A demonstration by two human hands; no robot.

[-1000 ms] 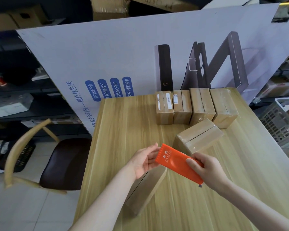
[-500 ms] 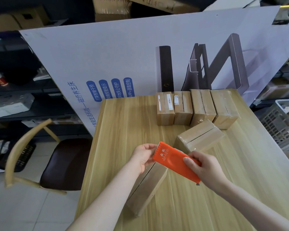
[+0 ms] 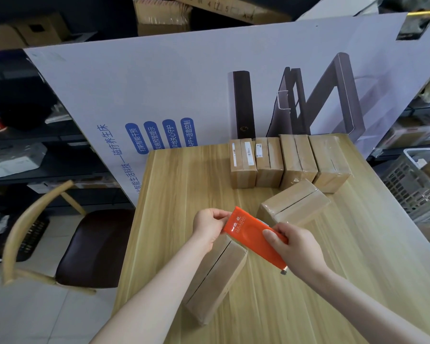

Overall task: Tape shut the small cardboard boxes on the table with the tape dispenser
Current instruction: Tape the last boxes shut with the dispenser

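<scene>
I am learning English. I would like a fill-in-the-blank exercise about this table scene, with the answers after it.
The left hand and the right hand hold the tape dispenser, which is ____ in colour.
The far row of boxes on the table has ____ boxes.
The chair stands at the table's ____ side.
Missing words: orange; four; left.

Six small cardboard boxes (image 3: pixel 296 202), one orange tape dispenser (image 3: pixel 253 234), one wooden table (image 3: pixel 184 194), one chair (image 3: pixel 94 244) and one grey crate (image 3: pixel 412 189).
</scene>
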